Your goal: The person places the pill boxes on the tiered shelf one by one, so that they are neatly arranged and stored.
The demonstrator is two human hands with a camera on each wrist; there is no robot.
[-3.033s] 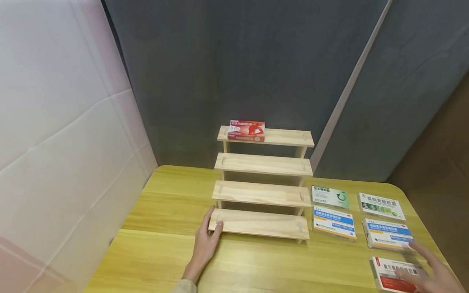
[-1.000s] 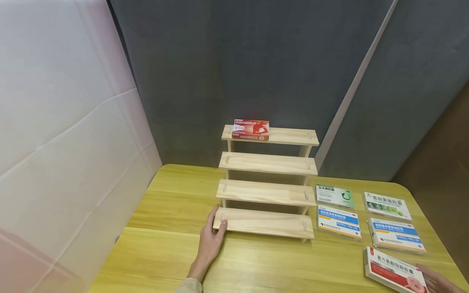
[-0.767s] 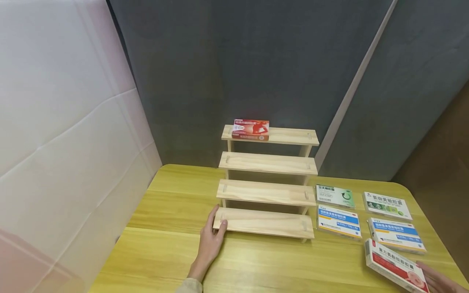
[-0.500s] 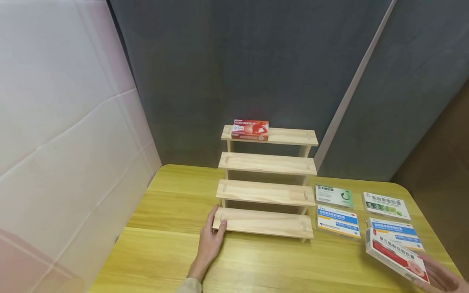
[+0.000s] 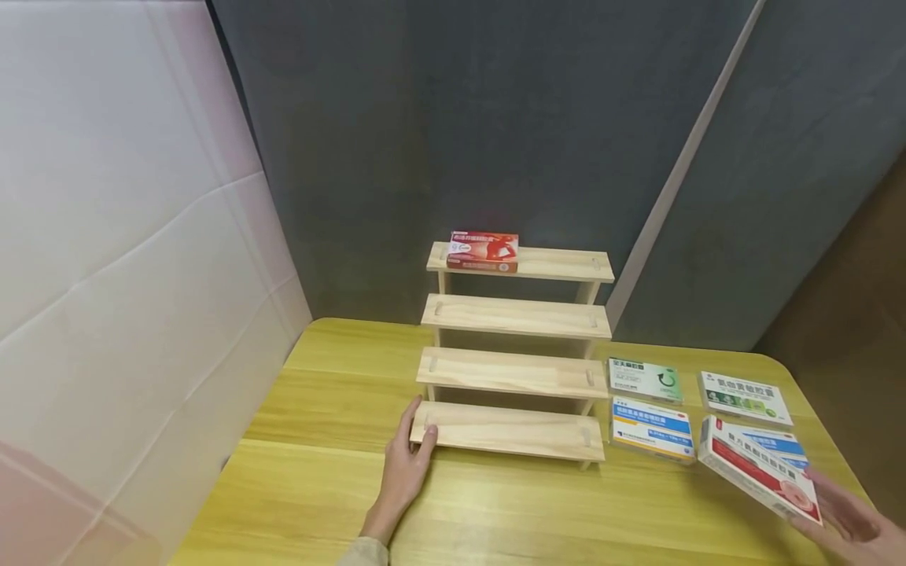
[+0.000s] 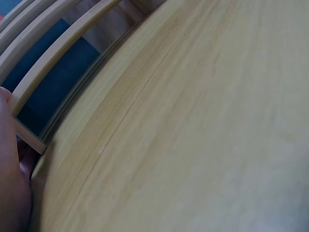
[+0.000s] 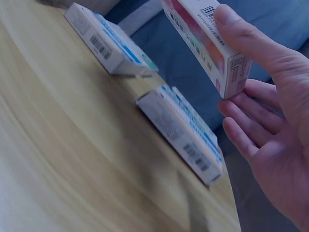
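Note:
A wooden four-tier step rack (image 5: 515,379) stands on the table. My left hand (image 5: 401,479) holds the left end of its lowest tier, thumb over the front edge; the left wrist view catches only part of that hand (image 6: 12,179) at the rack's corner. My right hand (image 5: 849,515) pinches a white and red medicine box (image 5: 760,472) by its right end. In the right wrist view the box (image 7: 207,43) is tilted and raised above the table, the thumb on one side and fingers beneath. It partly covers a blue and white medicine box (image 5: 789,446) in the head view.
A red medicine box (image 5: 483,251) lies at the left of the top tier. Right of the rack lie a green and white box (image 5: 644,379), another blue and white box (image 5: 653,428) and a white and green box (image 5: 746,397). A grey curtain (image 5: 453,118) hangs behind.
My right hand has taken hold of the white and red box, lifted it off the table and moved it up the view, over the blue and white box. My left hand stays on the rack.

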